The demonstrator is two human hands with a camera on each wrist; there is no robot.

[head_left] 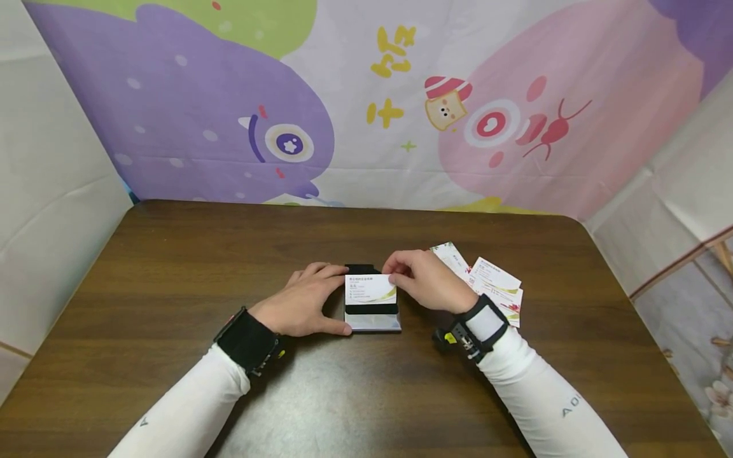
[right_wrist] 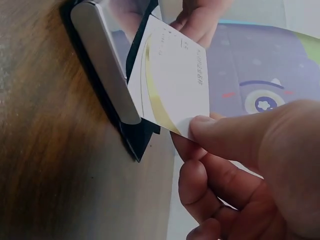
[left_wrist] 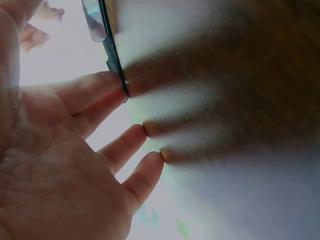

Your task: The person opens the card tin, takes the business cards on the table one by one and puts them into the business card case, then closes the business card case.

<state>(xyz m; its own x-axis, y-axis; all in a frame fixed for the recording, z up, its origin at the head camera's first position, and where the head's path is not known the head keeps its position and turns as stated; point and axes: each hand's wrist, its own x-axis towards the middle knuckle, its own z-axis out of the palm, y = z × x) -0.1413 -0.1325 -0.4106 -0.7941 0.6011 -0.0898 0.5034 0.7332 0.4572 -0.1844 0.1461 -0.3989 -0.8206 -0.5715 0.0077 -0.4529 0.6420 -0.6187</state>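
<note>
A business card case (head_left: 373, 322), black with a shiny silver part, lies on the table in the head view. Over its black part is a white business card (head_left: 369, 289) with a gold curve. My right hand (head_left: 426, 280) pinches the card's right corner between thumb and finger. The right wrist view shows the card (right_wrist: 175, 80) tilted, its lower edge at the case's silver part (right_wrist: 107, 65). Along the case's left side, my left hand (head_left: 303, 302) touches it with spread, fairly straight fingers. Two of those fingertips (left_wrist: 112, 80) meet the case's edge in the left wrist view.
Several more cards (head_left: 495, 280) lie partly overlapped beyond my right wrist, some of them hidden by the arm. The brown wooden table (head_left: 172, 267) ends at a printed cartoon cloth (head_left: 355, 172) behind it.
</note>
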